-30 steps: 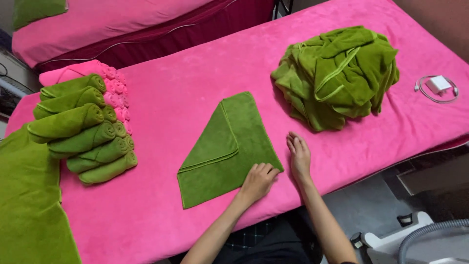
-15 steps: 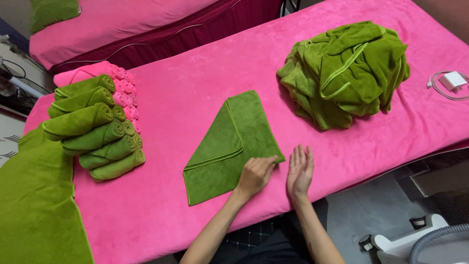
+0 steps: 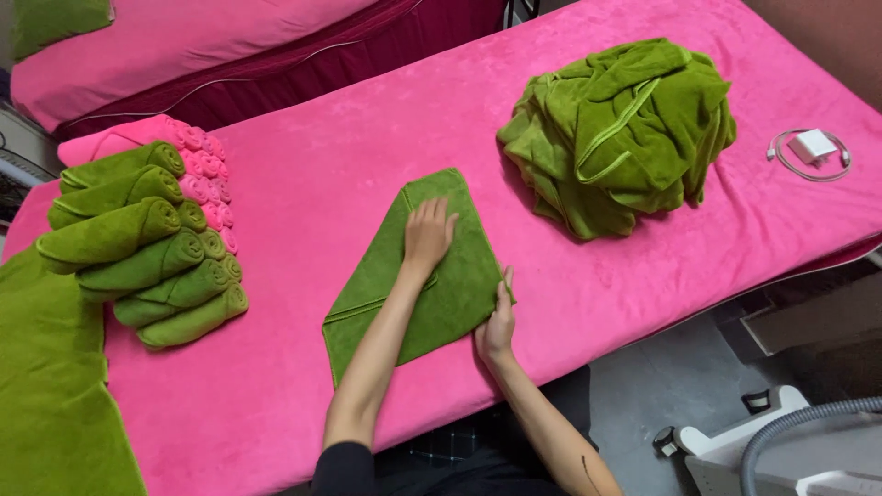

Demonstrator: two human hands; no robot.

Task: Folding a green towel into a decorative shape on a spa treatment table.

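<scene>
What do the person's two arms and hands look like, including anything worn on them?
Both forearms are bare, and the left hand and right hand wear no gloves, rings or watch. A dark sleeve edge covers the left upper arm. A thin dark mark runs along the right forearm.

Folded green towel (image 3: 441, 276): a plush cloth with lighter green piping, lying flat on the pink bed cover near its front edge, turned diamond-wise. An upper folded layer overlaps the lower one; the fold line appears to run diagonally, partly hidden.
</scene>
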